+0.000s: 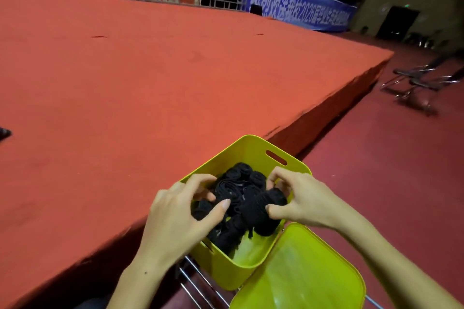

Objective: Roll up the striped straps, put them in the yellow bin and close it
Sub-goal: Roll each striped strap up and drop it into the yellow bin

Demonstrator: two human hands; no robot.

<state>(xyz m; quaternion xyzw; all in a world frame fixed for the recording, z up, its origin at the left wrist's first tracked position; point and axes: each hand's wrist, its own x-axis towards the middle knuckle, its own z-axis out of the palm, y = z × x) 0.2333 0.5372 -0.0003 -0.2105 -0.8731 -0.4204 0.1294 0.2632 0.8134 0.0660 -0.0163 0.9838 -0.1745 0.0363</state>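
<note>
**Straps going into the bin, lid yet to come**

Head view: both hands are down in the open yellow bin (251,262), and it is packed with dark rolled straps (241,184) — any stripes are too dark to make out from here. The right hand (305,199) has its thumb and curled fingers round a fat roll (262,211) at the near right of the pile, seating it among the others. The left hand (175,216) comes in from the other side, fingers curled over the heap and thumb pressing against the rolls; whether it truly grips one I cannot tell. The bin sits on a wire frame (198,281) just beside the edge of a red-carpeted stage (150,70). The yellow lid (301,271) leans open at the near right corner, touching the bin's rim.

By my reading this is the packing step, late in the task: the rolls are in, and this one is being tucked down. The next move calls for letting go, checking nothing stands above the rim, then bringing the lid squarely over and pressing it shut. A loose roll could spring open or hold the lid off.
</note>
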